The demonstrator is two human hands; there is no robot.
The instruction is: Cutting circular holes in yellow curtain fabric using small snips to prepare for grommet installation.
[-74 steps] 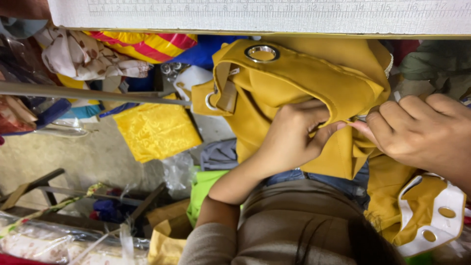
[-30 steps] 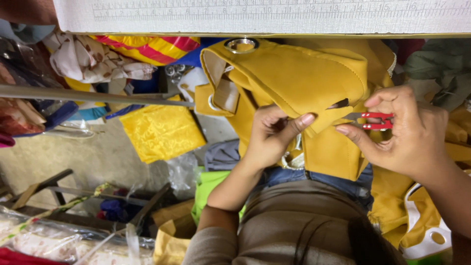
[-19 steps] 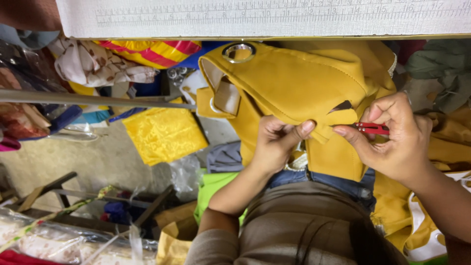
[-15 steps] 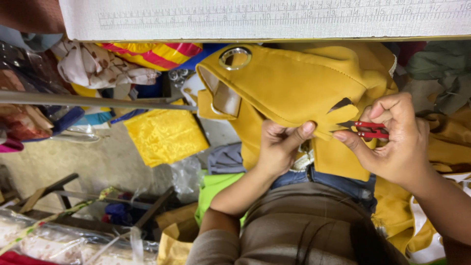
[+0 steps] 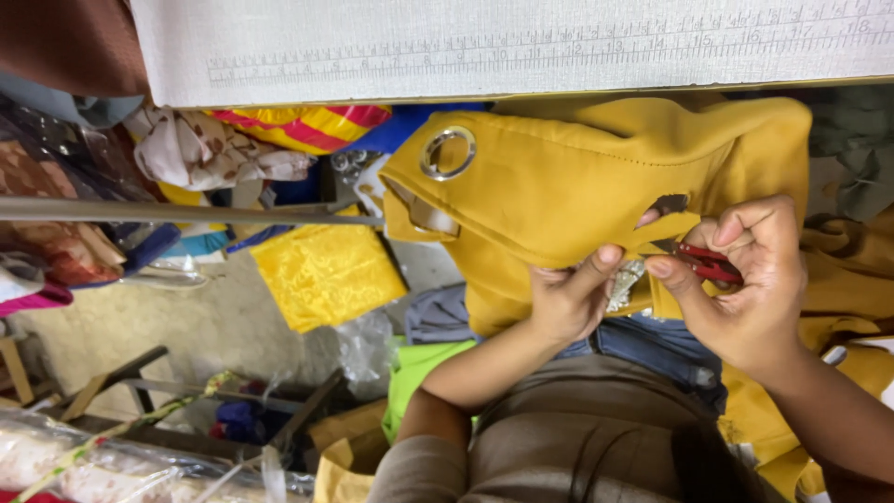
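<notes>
A mustard-yellow cloth (image 5: 577,186) with a metal eyelet ring (image 5: 448,153) hangs from the table edge over my lap. A small dark hole (image 5: 667,204) is cut in it near the right. My left hand (image 5: 566,303) pinches the lower fold of the cloth between thumb and fingers. My right hand (image 5: 745,279) grips small red-handled snips (image 5: 700,261), whose blades point left at the cloth just under the hole. The two hands are a few centimetres apart.
A white table top with a printed ruler (image 5: 521,47) spans the top. A metal rod (image 5: 186,212) crosses the left. Piled fabrics, a yellow satin piece (image 5: 326,275), a green bag (image 5: 419,373) and wooden frames (image 5: 121,382) lie on the floor.
My right hand has brought the red snips up to the cloth by the hole. The cloth has shifted and the eyelet ring now faces me more fully. My left hand keeps its pinch.
</notes>
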